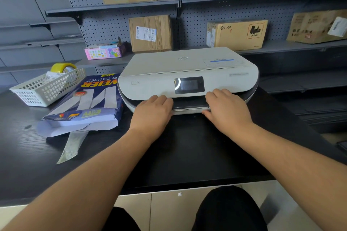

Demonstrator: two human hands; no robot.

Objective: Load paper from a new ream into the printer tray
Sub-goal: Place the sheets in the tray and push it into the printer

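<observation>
A white printer point(187, 73) with a small dark screen stands on the black table point(187, 152). Its paper tray point(189, 108) shows as a dark slot with a pale front edge low on the printer's front. My left hand point(152, 112) rests against the tray's left end, fingers curled on its front edge. My right hand point(227, 108) presses on the tray's right end, thumb under the edge. A blue ream of copy paper point(88, 103) lies left of the printer, its near end torn open with white sheets showing.
A torn strip of wrapper point(72, 146) lies in front of the ream. A white plastic basket point(48, 88) with a yellow tape roll point(62, 67) sits at the far left. Cardboard boxes point(150, 33) stand on the shelves behind. The table's near edge is by my knees.
</observation>
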